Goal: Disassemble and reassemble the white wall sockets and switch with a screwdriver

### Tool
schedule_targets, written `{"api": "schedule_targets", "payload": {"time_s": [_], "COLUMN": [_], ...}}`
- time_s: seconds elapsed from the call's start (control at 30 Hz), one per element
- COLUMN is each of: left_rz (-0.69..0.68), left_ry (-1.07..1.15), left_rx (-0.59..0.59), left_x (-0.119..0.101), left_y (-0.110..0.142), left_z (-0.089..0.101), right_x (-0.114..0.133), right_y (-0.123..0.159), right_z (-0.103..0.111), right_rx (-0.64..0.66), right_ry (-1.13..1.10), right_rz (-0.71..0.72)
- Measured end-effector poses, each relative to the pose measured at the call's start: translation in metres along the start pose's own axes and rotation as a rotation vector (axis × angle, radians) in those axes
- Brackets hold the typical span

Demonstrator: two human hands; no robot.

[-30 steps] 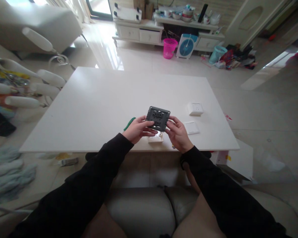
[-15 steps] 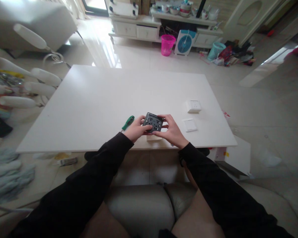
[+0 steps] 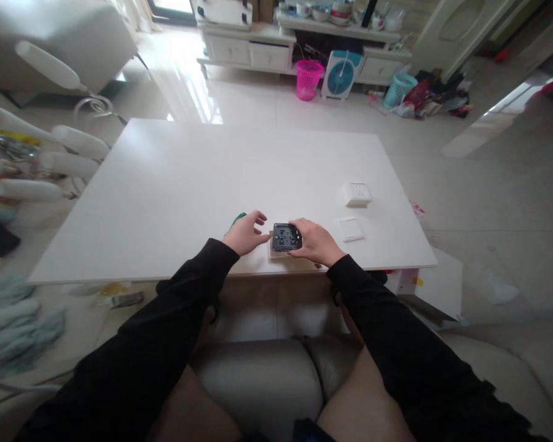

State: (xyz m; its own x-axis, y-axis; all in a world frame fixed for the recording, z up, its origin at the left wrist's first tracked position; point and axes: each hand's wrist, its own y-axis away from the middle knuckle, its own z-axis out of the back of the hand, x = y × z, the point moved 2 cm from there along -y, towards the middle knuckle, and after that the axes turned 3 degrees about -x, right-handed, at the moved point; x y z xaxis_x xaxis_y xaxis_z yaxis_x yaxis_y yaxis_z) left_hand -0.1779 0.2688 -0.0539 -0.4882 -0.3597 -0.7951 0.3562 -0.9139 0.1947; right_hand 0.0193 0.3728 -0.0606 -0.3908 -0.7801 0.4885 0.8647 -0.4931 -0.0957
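My right hand (image 3: 317, 241) grips the right side of a black socket module (image 3: 283, 237), a square plate with slots in its face. The module sits over a white mounting box (image 3: 281, 253), whose front wall shows below it; whether the two touch I cannot tell. To the left, my left hand (image 3: 247, 233) is off the module, fingers apart, with a fingertip close to the box's left edge. Behind that hand lies a green-handled screwdriver (image 3: 240, 217), mostly hidden. A small dark piece (image 3: 318, 266) rests by the table's front edge near my right hand.
On the white table (image 3: 188, 184), a white wall socket on its box (image 3: 357, 194) and a white square cover plate (image 3: 351, 229) lie to the right. Beyond the table are a pink basket (image 3: 309, 80) and a blue fan (image 3: 341, 75). A sofa (image 3: 262, 387) is beneath me.
The module was held up in both hands, showing its back, then turned over and lowered onto the box area. My left hand has let go and moved left.
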Motion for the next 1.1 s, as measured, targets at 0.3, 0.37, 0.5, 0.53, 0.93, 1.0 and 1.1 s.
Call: {"api": "schedule_targets", "payload": {"time_s": [0.3, 0.37, 0.5, 0.53, 0.93, 1.0, 1.1], "left_rz": [-0.217, -0.247, -0.285, -0.290, -0.243, -0.257, -0.286], "left_ry": [-0.363, -0.417, -0.439, -0.444, -0.511, -0.480, -0.403], "left_rx": [0.155, 0.171, 0.203, 0.200, 0.202, 0.206, 0.192], "left_x": [0.009, 0.009, 0.009, 0.009, 0.013, 0.015, 0.018], "left_y": [0.004, 0.007, 0.014, 0.015, 0.006, 0.005, -0.001], "left_z": [-0.022, -0.028, -0.039, -0.041, -0.044, -0.041, -0.028], "right_x": [-0.007, -0.009, -0.012, -0.013, -0.005, -0.003, -0.001], "right_y": [-0.001, 0.000, 0.000, -0.001, 0.001, 0.002, 0.002], "right_z": [-0.020, -0.022, -0.026, -0.027, -0.029, -0.028, -0.022], "right_rx": [0.104, 0.107, 0.105, 0.105, 0.098, 0.107, 0.075], "right_ry": [0.026, -0.003, -0.044, -0.054, -0.025, -0.011, 0.003], "right_rz": [0.005, 0.006, 0.011, 0.013, 0.034, 0.044, 0.035]}}
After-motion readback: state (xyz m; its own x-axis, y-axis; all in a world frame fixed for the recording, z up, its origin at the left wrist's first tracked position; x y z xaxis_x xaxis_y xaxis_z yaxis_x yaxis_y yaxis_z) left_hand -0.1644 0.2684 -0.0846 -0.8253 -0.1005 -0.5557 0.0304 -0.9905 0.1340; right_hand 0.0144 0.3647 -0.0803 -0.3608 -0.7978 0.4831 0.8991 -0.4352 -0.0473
